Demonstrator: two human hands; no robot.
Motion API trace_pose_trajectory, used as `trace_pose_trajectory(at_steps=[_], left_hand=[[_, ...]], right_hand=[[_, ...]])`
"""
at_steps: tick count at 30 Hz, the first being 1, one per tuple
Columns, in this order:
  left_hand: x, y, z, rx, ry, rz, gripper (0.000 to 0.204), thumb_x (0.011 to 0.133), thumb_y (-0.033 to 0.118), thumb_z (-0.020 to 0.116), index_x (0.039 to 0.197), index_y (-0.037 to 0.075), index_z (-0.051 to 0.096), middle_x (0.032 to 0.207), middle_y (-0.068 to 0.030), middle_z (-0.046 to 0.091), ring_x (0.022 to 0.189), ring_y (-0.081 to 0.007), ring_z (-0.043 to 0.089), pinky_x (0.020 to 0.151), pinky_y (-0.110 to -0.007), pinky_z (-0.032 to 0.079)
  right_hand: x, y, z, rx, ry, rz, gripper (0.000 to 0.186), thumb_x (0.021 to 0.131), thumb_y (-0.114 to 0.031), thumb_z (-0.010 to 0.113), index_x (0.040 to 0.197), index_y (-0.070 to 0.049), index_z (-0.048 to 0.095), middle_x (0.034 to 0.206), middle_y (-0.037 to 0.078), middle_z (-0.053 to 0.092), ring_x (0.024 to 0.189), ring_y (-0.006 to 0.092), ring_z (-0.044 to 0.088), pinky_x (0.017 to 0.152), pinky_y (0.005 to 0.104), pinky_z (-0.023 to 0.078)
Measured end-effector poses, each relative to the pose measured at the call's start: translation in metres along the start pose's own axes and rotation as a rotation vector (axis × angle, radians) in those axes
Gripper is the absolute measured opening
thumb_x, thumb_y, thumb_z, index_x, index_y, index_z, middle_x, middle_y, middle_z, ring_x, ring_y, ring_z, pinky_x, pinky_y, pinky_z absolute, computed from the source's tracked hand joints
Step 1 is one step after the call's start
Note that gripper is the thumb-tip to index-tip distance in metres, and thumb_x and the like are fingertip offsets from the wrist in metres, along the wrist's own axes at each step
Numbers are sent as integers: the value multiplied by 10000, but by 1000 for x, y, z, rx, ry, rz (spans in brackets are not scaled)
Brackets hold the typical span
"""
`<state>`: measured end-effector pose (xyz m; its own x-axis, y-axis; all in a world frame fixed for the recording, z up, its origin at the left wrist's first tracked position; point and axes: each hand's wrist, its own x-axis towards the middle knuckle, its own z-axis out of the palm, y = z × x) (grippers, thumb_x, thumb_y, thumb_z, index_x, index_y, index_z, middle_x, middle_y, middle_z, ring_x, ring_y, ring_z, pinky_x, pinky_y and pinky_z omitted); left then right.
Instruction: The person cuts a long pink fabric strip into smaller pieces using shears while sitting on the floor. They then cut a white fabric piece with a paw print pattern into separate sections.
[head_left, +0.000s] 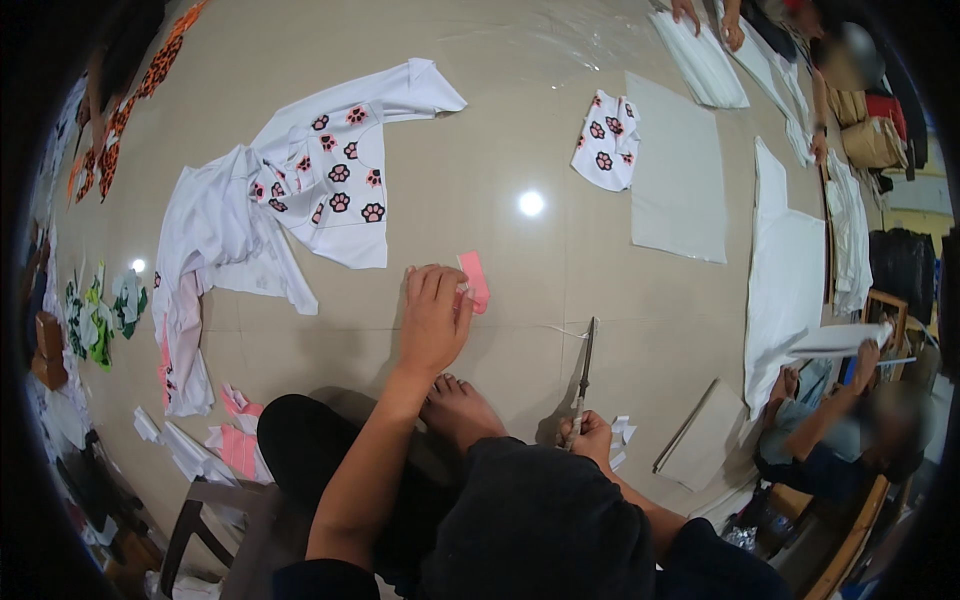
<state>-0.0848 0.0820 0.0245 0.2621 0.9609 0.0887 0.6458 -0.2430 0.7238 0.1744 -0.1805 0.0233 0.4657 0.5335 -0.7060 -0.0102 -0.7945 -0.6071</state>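
Note:
In the middle, my left hand [432, 312] pinches the edge of a small pink fabric piece [474, 282], which has some white along its near side. My right hand [588, 436] grips a pair of long scissors [584, 378] by the handles, lower right of the left hand. The blades point away from me and look closed. A thin white thread [566, 330] lies by the blade tips. Up and left of my left hand, white garment pieces [225, 195] with pink and black paw prints lie spread on the tiled floor [480, 140].
A small paw-print piece [606, 140] overlaps a pale rectangular sheet [680, 180] at the upper right. White fabric [785, 270] lies farther right, beside a seated co-worker [840, 430]. Pink and white scraps [238, 448] lie near a chair [215, 500]. Another person's hands [733, 32] handle white cloth.

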Motion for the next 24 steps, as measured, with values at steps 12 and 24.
trace_pose_trajectory(at_steps=[12, 24], left_hand=[[18, -3, 14, 384, -83, 42, 529, 879, 29, 670, 1370, 225, 668, 1565, -200, 400, 1429, -424, 370, 1229, -662, 204], [24, 15, 20, 52, -384, 303, 411, 925, 11, 597, 1316, 133, 639, 1490, -135, 495, 1440, -364, 408, 1256, -620, 207]], right_hand=[[-10, 7, -21, -226, 57, -54, 304, 866, -223, 816, 822, -1, 614, 685, 40, 636, 625, 110, 548, 567, 302, 440], [-119, 121, -128, -173, 218, -21, 246, 902, -113, 814, 809, -29, 603, 687, -1, 641, 616, 73, 535, 519, 293, 417]])
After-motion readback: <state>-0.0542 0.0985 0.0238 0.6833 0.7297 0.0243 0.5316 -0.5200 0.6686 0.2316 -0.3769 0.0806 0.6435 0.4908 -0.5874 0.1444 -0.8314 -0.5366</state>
